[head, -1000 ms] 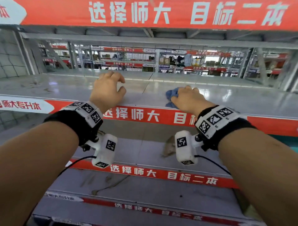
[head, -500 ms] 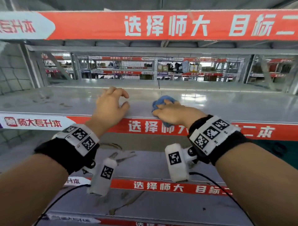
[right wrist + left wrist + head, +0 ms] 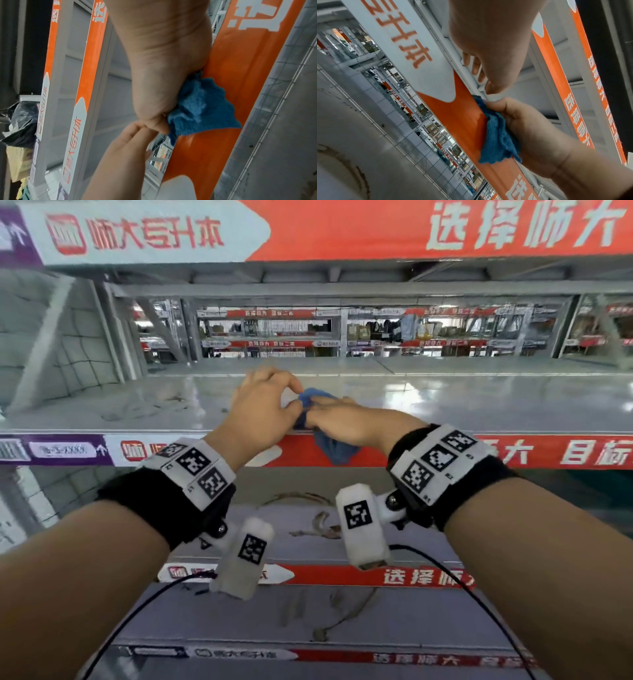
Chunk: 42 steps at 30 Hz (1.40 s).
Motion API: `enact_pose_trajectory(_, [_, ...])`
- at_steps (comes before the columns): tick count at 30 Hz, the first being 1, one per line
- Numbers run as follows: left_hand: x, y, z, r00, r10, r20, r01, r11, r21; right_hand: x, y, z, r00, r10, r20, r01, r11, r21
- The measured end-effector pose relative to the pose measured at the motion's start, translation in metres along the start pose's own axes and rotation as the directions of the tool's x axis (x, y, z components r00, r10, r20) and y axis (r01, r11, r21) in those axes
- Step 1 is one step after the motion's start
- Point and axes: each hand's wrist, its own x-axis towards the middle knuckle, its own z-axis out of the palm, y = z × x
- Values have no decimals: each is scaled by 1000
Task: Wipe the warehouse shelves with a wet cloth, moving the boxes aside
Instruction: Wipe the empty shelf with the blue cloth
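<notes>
- While the right hand (image 3: pixel 346 422) grips the crumpled blue cloth (image 3: pixel 334 450) at the grey metal shelf (image 3: pixel 479 405) edge, it hangs over the red strip (image 3: pixel 548 451).
- Left hand (image 3: pixel 263 409) touches it, fingers curled; pinching or not, I cannot tell.

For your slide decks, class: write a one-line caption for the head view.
Right hand holds a blue cloth at the shelf edge; left hand meets it.

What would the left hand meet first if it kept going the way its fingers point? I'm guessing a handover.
Probably the blue cloth held by the right hand; the left hand looks almost on it already.
</notes>
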Motion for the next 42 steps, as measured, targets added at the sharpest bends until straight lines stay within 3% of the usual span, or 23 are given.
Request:
enact_pose_trajectory(3, [0,-9,-12,998,55,34,-55,998,-14,-2,8,-10,993,-79,-93,91,987,133])
enact_pose_trajectory(6, [3,0,-16,977,157,146,-147,986,-76,-18,26,-28,908,-40,-417,169,945,278])
enact_pose_trajectory(8, [5,17,-6,915,210,344,-197,978,-73,-25,44,-37,809,28,-587,172,944,282])
enact_pose_trajectory(10, [8,34,8,835,194,516,-226,974,0,-28,58,-43,742,69,-667,132,960,246])
enact_pose_trajectory(14, [29,56,30,772,194,605,-281,958,51,-35,80,-61,684,107,-721,80,972,220])
enact_pose_trajectory(16, [39,65,39,761,200,617,-246,969,-11,-38,84,-66,676,100,-730,57,981,187])
enact_pose_trajectory(20, [55,93,58,810,214,545,-187,977,-105,-44,93,-76,672,66,-737,10,995,99])
enact_pose_trajectory(24, [57,102,77,807,184,561,-205,978,-25,-44,99,-79,668,38,-743,15,998,64])
enact_pose_trajectory(29, [43,99,70,830,159,534,-168,985,-31,-32,93,-66,619,13,-786,73,995,74])
enact_pose_trajectory(31, [34,91,59,842,171,511,-189,982,-17,-23,84,-56,622,-3,-783,112,990,85])
enact_pose_trajectory(35, [23,62,33,813,192,550,-257,966,42,-11,67,-35,644,-62,-762,171,983,65])
enact_pose_trajectory(42, [6,3,-6,845,60,532,-114,991,70,-2,48,-18,681,-94,-727,86,995,-48])
